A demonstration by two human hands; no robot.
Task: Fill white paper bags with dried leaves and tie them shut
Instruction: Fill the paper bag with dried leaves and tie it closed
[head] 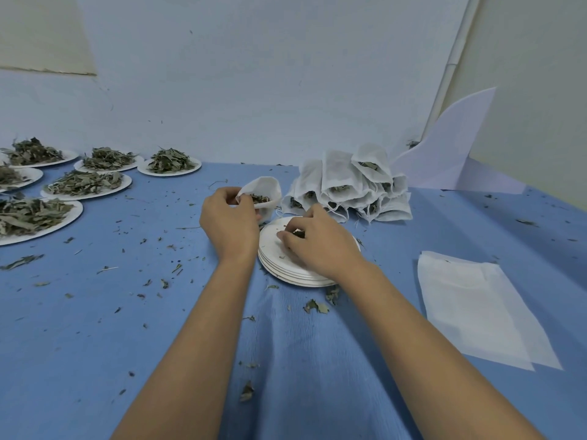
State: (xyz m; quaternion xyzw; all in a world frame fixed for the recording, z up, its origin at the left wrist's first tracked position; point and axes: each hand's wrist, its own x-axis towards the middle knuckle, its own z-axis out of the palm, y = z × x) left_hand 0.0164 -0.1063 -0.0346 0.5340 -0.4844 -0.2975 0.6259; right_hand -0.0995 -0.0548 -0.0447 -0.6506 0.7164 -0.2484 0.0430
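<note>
fingertips [286, 240] of the right hand [317, 249] curl on a pinch of dried leaves [298, 232] over the stacked paper plates [270, 260], mid-frame; the left hand [230, 223] pinches the open white paper bag [268, 187] just upper-left, mouth facing them.

A matt blue tablecloth [158, 328], soft and creased like thin non-woven cloth, covered the table under a scatter of dry, brittle leaf crumbs. The dried leaves [85, 182] looked dull grey-green and papery, heaped on smooth, matt white paper plates [126, 185], the same finish as the bare stack of plates [270, 246]. The open bag [266, 188], the pile of filled bags [343, 176] and the flat empty bags [476, 306] were thin, fibrous white paper, faintly see-through.
</note>
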